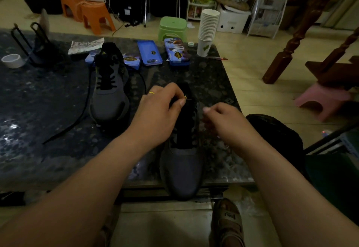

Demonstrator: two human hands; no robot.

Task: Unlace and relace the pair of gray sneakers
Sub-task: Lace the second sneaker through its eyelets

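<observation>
Two gray sneakers on bench (38, 110). Left hand (161, 108) pinches near sneaker (181, 169) by its tongue (184, 90). Right hand (223, 118) curled beside it, grip unclear. One loose lace (79, 117) by far sneaker (110, 99).

Dark speckled worktop (38, 110) filled the left and centre of the frame. At its far edge: stack of paper cups (208, 27), two blue tins (149, 52) lying flat beside it. Tape roll (13, 60) at left edge. On the floor beyond: orange stools (97, 16) upper left, green stool (172, 28) upper centre, pink stool (322, 100) at right.
</observation>
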